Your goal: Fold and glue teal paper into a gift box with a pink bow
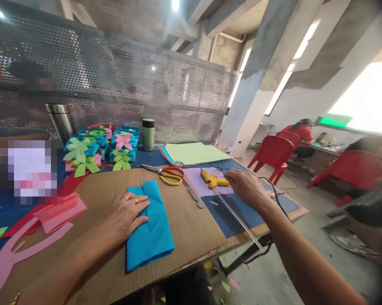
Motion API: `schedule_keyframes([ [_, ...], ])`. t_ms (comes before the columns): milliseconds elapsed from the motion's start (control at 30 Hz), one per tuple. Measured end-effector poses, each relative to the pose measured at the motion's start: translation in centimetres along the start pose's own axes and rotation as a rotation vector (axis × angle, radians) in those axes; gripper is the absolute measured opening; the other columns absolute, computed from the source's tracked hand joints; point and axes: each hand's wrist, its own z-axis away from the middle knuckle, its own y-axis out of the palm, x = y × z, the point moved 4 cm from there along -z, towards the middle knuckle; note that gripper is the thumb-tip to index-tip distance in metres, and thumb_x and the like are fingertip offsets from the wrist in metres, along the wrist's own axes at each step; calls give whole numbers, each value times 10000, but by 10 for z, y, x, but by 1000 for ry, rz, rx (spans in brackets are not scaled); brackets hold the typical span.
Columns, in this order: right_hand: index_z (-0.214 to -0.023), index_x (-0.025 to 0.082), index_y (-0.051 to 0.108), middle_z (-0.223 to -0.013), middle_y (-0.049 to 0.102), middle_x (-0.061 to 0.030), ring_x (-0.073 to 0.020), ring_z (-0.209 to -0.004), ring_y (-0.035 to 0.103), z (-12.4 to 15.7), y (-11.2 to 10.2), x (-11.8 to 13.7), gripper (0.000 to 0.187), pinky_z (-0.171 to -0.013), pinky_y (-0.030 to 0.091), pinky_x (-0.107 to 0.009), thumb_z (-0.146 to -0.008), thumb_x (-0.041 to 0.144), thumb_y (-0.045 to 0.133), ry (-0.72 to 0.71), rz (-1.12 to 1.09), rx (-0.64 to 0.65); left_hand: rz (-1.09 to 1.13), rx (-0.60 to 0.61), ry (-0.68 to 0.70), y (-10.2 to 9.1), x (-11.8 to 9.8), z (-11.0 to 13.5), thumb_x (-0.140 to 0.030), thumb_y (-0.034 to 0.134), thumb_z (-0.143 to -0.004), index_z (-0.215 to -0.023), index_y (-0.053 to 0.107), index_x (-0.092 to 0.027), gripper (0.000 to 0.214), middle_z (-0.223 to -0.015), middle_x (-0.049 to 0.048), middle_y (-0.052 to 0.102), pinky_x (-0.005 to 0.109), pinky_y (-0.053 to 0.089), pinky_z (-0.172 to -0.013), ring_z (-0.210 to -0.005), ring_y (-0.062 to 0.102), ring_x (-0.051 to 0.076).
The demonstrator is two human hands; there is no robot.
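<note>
My left hand's fingers (142,198) lay stretched across a folded blue paper (154,237), thumb spread away from them, pressing from above rather than gripping. The paper rested on a sheet of cardboard (187,228), close to the near edge of the table (232,218). My right hand (246,188) reached toward the table's right edge with its fingers curled at the handle end of a yellow glue gun (211,179); whether they had closed on it, I could not tell. The gun lay on a purple sheet (194,173), and a clear glue stick (237,220) ran from it out past the near edge. Between my hands were scissors (161,170) with red and yellow handles and, just beside them, a metal blade (193,195) lying slantwise. Pink paper pieces (62,212) covered part of the table's left side. Toward the far edge stood blue bundles (124,156) trimmed with paper flowers, a steel tumbler (61,120), a green bottle (148,137) and a stack of coloured sheets (194,153). A perforated screen (130,84) rose behind them. Well beyond the right edge, a person in red (303,133) sat near red chairs (264,151).
</note>
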Motion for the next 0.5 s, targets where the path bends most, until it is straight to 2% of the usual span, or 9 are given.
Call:
schedule_keyframes([
  [100, -1106, 202, 732, -1107, 715, -108, -242, -1006, 633, -16, 22, 8, 310, -759, 409, -303, -884, 146, 523, -108, 25, 84, -10, -11, -2, -2, -2, 1, -305, 636, -926, -1216, 688, -223, 305, -1327, 84, 661, 480, 466, -958, -1165, 575, 305],
  [200, -1136, 209, 724, -1216, 673, -119, -276, -1073, 590, -29, 36, 14, 321, -829, 403, -342, -857, 175, 569, -190, 25, 136, -67, -15, -22, -11, -13, 3, -291, 636, -934, -1221, 682, -203, 304, -1320, 93, 662, 488, 466, -978, -1170, 574, 305],
  [333, -1137, 237, 729, -1259, 661, -124, -326, -1067, 578, -39, 49, 9, 324, -826, 397, -413, -858, 215, 565, -212, 8, 166, -116, 32, -74, -15, -26, 2, -295, 633, -942, -1236, 661, -175, 319, -1359, 98, 635, 500, 475, -992, -1204, 561, 320],
  [400, -1158, 236, 725, -1249, 664, -139, -331, -1068, 584, -42, 57, 2, 334, -833, 393, -431, -900, 218, 512, -217, -9, 159, -145, 46, -98, -14, -28, 1, -286, 625, -948, -1265, 638, -165, 340, -1380, 98, 621, 511, 477, -996, -1232, 546, 334],
  [500, -1157, 227, 721, -1238, 663, -154, -311, -1113, 579, -44, 69, -8, 309, -866, 396, -412, -917, 247, 528, -220, -29, 132, -164, 58, -105, -13, -29, 0, -291, 627, -948, -1281, 621, -164, 356, -1400, 93, 605, 511, 479, -1000, -1232, 549, 334],
])
